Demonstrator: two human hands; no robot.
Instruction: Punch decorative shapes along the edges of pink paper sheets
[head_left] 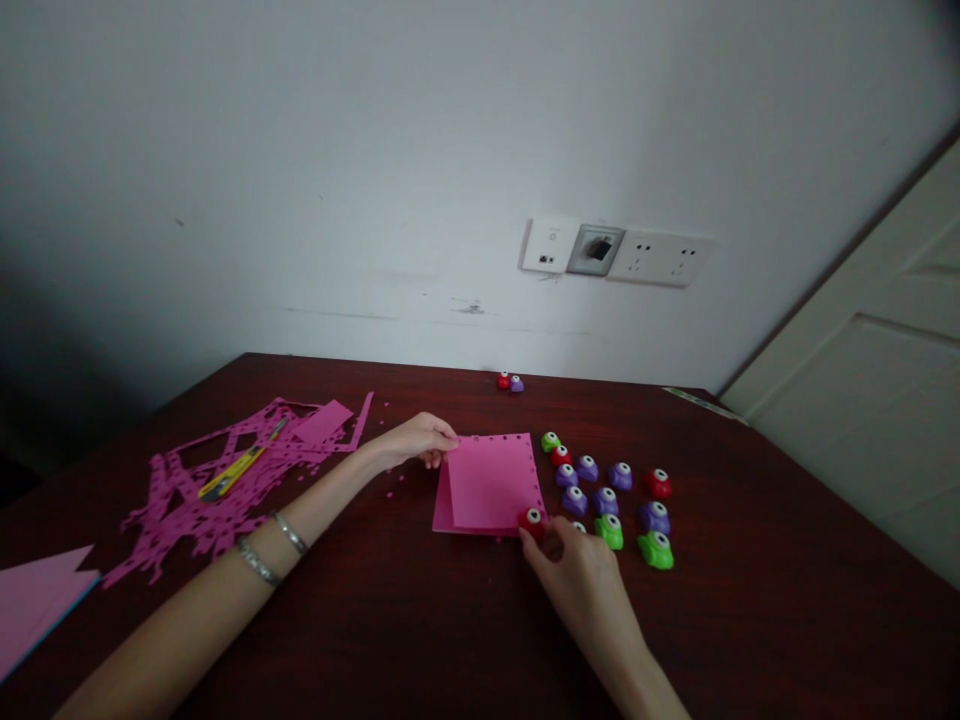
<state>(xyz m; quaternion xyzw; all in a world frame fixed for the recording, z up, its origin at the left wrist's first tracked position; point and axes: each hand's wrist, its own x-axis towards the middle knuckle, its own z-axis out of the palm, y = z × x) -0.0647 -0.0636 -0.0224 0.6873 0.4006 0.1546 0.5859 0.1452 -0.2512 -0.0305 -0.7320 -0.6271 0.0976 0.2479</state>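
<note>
A square pink sheet of paper [491, 485] with small punched holes along its top and right edges lies in front of me, over another pink layer that shows at the left and bottom. My left hand [420, 440] pinches the paper at its upper left, lifting that side slightly. At the lower right corner, my right hand [589, 572] grips a small red craft punch [532, 521] between thumb and fingers. The punch sits at the paper's edge; whether the paper is inside its slot cannot be seen. A purple punch [574, 500] stands just beyond my right hand.
Several more punches, such as a green punch [656, 550], stand to the right. Two punches, one a red punch [503, 381], sit near the wall. Pink scraps [187, 500] with a yellow utility knife [244, 468] spread leftward; pink sheets [41, 605] lie at the left edge.
</note>
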